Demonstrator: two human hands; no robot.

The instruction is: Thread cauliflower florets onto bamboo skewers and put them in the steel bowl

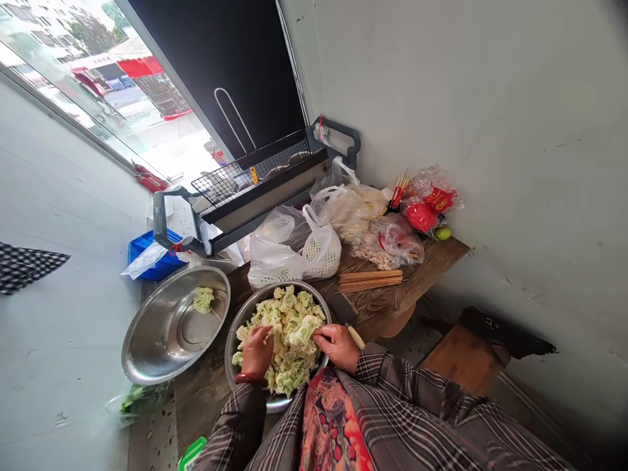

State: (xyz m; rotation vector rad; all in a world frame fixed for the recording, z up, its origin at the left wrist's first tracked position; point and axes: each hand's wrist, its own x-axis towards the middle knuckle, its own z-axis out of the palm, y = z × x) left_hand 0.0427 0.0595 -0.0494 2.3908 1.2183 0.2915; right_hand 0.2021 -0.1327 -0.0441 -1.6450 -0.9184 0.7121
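Observation:
A steel basin (230, 353) full of cauliflower florets (289, 366) sits right in front of me. My right hand (338, 347) pinches a cauliflower floret (305, 332) over the basin's right side. Above the left part of the heap is my left hand (258, 353), fingers curled together; what they hold, if anything, is hidden. Tilted to the left, a second steel basin (147, 347) contains one floret (203, 300) with a thin stick by it. A knife (355, 336) with a pale handle lies beside my right hand, partly covered.
A bundle of wooden skewers (370, 281) lies on the wooden table (432, 261). Behind are white plastic bags (321, 245), a clear bag (392, 239) and a wire-mesh rack (255, 170). A blue bin (154, 255) stands at left. A stool (461, 360) is at right.

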